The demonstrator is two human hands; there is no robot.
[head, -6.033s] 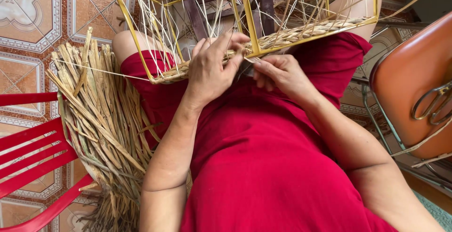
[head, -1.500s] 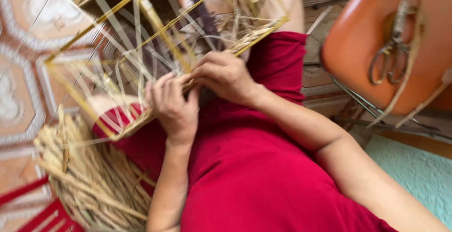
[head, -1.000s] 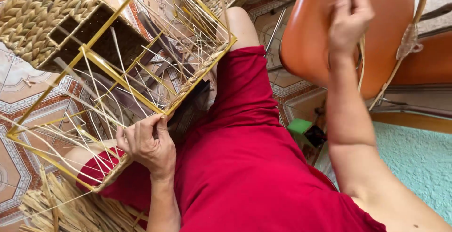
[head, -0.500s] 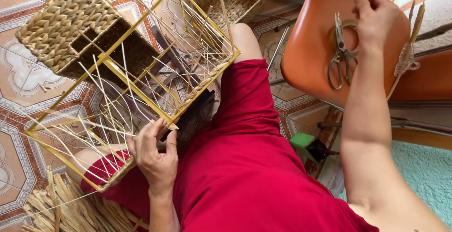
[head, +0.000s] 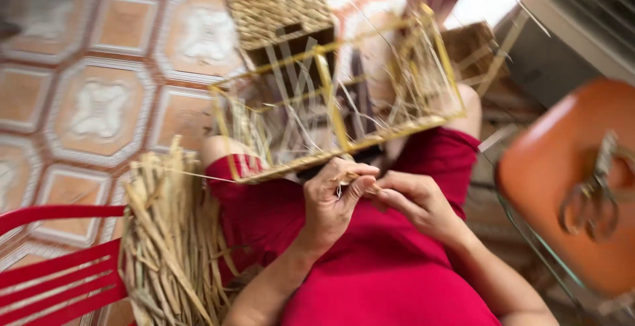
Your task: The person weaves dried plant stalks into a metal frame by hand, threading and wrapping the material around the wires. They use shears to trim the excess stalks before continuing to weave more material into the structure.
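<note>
Both hands meet at the lap, on red cloth. Left hand [head: 334, 197] curled, fingers pinched on a thin straw strand [head: 354, 182]; right hand [head: 413, 200] half closed, pinching the same strand from the other side. Strand sits at the near edge of the yellow wire frame [head: 331, 111] resting on the knees. Likely light, springy, brittle; hold it close to the frame. Straw bundle [head: 169, 233] left, scissors [head: 592, 197] on orange seat [head: 562, 167] right, woven basket [head: 281, 11] far. No packages or labels visible.

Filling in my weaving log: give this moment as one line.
left hand: pinching strand at frame edge | right hand: pinching same strand | scissors: on orange chair | straw bundle: beside lap
</note>
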